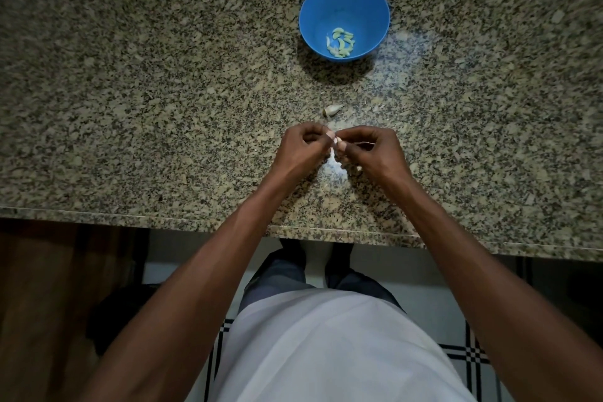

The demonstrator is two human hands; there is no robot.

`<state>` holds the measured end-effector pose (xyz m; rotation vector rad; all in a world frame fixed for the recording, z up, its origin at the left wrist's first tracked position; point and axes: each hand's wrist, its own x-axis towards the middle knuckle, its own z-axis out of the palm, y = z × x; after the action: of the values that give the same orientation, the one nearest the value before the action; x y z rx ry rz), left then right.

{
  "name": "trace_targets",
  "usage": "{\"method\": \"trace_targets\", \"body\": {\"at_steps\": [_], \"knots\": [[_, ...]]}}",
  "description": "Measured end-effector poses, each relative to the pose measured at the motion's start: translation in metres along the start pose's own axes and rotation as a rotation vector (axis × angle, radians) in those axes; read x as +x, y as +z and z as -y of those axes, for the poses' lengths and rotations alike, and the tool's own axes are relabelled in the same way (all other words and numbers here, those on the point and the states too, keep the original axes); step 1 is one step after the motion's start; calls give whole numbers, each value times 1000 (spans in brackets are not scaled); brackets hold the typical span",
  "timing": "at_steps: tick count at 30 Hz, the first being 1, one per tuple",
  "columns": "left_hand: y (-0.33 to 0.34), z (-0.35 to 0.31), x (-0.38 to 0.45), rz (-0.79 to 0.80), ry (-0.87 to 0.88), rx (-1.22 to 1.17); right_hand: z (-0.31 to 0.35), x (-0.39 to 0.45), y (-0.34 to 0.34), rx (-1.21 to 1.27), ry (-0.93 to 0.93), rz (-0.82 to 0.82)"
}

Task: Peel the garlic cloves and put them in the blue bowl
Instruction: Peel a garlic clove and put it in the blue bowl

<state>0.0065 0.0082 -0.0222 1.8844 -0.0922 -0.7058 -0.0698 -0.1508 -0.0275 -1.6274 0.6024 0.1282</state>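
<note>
Garlic clove (335, 141): pinched between curled fingertips of my left hand (301, 148) and right hand (370, 150), above the counter's (130, 91) near edge. Blue bowl (344, 18): far side, holding peeled cloves (341, 43).

Dim room; light from overhead pools mid-worktop (130, 91), leaving a soft glare patch. The blue bowl (375, 10) casts a near-side shadow. Corners darken, edges bow and blur.

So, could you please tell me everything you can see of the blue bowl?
The blue bowl is round, plain and looks like plastic. It stands upright on the speckled granite counter, beyond both hands, which do not touch it. A small heap of pale peeled garlic cloves lies at its bottom, and it casts a dark shadow toward the person.
</note>
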Motion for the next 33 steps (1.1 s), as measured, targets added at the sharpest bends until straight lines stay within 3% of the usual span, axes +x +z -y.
{"method": "trace_targets", "body": {"at_steps": [3, 8, 13, 17, 22, 28, 33], "knots": [[-3, -2, 4, -100, 5, -50, -5, -3, -7, -62, 11, 0], [-4, -2, 6, -93, 35, 151, -2, -8, -16, 231, 111, 40], [5, 3, 4, -114, 95, 250, -1, -7, -16, 346, 205, 59], [3, 6, 2, -155, 134, 290, 0, -5, -18, 378, 245, 84], [3, 7, -1, -55, 303, 505, 3, -5, -18, 372, 253, 55], [4, -2, -3, -80, 418, 373, 12, -4, -17, 326, 223, 58], [7, -2, 3, -145, 524, 476, 16, -3, -16, 355, 245, 83]]}}
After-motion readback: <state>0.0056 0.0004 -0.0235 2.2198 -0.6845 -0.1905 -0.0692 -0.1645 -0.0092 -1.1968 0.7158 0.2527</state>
